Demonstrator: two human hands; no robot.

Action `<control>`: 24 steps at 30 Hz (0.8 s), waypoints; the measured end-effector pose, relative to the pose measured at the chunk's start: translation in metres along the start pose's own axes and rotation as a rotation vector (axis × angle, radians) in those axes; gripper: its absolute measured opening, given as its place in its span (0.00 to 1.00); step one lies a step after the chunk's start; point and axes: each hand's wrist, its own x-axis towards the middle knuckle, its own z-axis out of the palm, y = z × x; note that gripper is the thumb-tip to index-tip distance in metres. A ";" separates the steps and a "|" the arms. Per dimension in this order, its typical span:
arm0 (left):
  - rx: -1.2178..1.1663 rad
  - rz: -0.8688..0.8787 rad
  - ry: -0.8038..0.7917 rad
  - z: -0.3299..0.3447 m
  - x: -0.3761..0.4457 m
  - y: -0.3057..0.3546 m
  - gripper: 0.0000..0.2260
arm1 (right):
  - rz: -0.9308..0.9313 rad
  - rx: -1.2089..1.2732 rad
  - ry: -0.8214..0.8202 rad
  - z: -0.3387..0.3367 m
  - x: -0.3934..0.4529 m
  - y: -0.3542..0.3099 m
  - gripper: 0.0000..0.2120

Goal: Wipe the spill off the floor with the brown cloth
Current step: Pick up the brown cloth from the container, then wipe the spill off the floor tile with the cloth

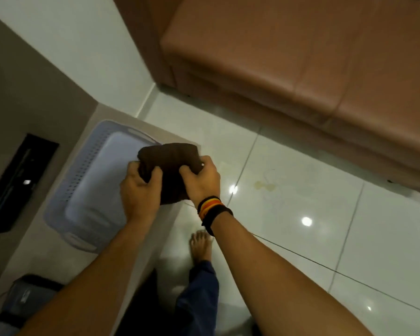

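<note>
A dark brown cloth (171, 157), bunched and folded, is held in the air over the right edge of a pale lilac basket (90, 190). My left hand (140, 190) grips its near left side. My right hand (200, 180), with striped bands on the wrist, grips its right side. A yellowish spill (264, 185) lies on the glossy white floor tiles to the right of the cloth, in front of the sofa. Thin dried rings spread around the stain.
A brown leather sofa (301, 69) fills the upper right. The basket sits on a grey low counter (66, 258) on the left, beside a black device (12, 183). A dark box (27, 297) stands at the lower left. My bare foot (200, 246) is on the tiles.
</note>
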 end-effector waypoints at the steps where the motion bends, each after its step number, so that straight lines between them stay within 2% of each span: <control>1: 0.060 0.045 -0.036 0.017 -0.011 0.012 0.15 | 0.016 0.038 0.064 -0.024 -0.003 0.012 0.13; 4: 0.140 0.087 -0.207 0.081 -0.055 0.029 0.15 | 0.068 0.048 0.198 -0.095 -0.009 0.061 0.12; 7: 0.166 -0.003 -0.373 0.149 -0.100 0.013 0.15 | 0.167 -0.003 0.242 -0.154 -0.009 0.129 0.13; 12: 0.140 -0.237 -0.603 0.260 -0.158 -0.047 0.14 | 0.338 -0.126 0.282 -0.219 0.009 0.253 0.15; 17: 0.208 -0.273 -0.824 0.363 -0.172 -0.118 0.16 | 0.358 -0.196 0.352 -0.263 0.066 0.367 0.18; 20: 0.324 -0.121 -0.885 0.407 -0.155 -0.151 0.20 | 0.358 -0.284 0.354 -0.274 0.110 0.430 0.34; 22: 0.478 0.061 -0.864 0.430 -0.130 -0.173 0.29 | 0.325 -0.420 0.353 -0.266 0.134 0.467 0.44; 24: 0.662 0.230 -0.814 0.447 -0.099 -0.193 0.42 | 0.283 -0.511 0.368 -0.245 0.150 0.498 0.45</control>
